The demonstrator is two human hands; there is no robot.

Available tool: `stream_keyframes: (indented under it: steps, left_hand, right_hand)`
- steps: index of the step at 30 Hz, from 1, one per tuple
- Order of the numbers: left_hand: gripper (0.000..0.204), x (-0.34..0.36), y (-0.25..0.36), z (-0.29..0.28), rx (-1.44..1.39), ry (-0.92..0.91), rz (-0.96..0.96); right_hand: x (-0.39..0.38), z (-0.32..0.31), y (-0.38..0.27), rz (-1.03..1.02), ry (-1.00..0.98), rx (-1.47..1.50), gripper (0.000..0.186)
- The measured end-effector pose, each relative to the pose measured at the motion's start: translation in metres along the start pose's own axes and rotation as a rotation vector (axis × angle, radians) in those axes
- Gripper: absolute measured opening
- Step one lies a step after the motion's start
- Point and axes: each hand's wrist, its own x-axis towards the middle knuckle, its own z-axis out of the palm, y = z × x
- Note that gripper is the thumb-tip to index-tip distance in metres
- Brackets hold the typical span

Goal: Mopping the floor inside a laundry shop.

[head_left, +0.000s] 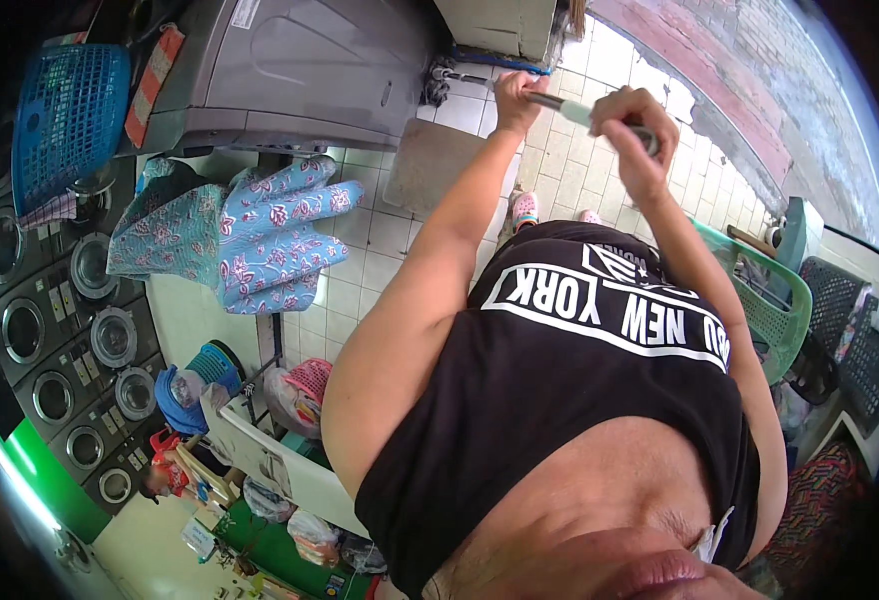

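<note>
I hold a mop by its pole (pixel 560 103), which slants across the upper middle of the head view. My left hand (pixel 519 101) is closed round the metal part lower down. Higher up, my right hand (pixel 638 138) is wrapped round the pale grip at the pole's end. The dark, stringy mop head (pixel 436 86) rests on the tiled floor beside a large grey washing machine (pixel 305 70); part of it is hard to make out. My pink shoe (pixel 525 207) shows below my left hand.
A brown mat (pixel 435 165) lies on the tiles. Blue floral cloth (pixel 285 235) drapes over something on the left. A blue basket (pixel 70 125) sits near stacked front-loading machines (pixel 24 330). At right stands a green basket (pixel 775 310). A person in red (pixel 168 475) is farther back.
</note>
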Motion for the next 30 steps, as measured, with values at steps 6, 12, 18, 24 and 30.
stream_keyframes:
  steps: [6,12,18,24,30]
  left_hand:
    - [0.037,-0.020,0.007,0.001,-0.091,-0.380,0.041]
    - [0.032,-0.036,0.090,-0.029,-0.064,-0.436,0.059]
    - [0.035,-0.017,0.099,-0.026,-0.085,-0.351,0.109]
    - [0.042,0.033,0.133,-0.077,-0.182,-0.173,0.305]
    - [0.043,0.040,0.187,-0.100,-0.300,-0.320,0.275]
  right_hand:
    - [-0.024,-0.038,0.001,0.146,0.026,0.187,0.014]
    - [-0.023,-0.056,-0.077,0.091,-0.175,0.121,0.011]
    - [0.010,-0.040,-0.109,0.014,-0.173,0.188,0.012]
    - [0.022,-0.031,-0.154,-0.235,-0.272,0.282,0.021]
    - [0.006,-0.058,-0.194,-0.439,-0.579,0.256,0.030]
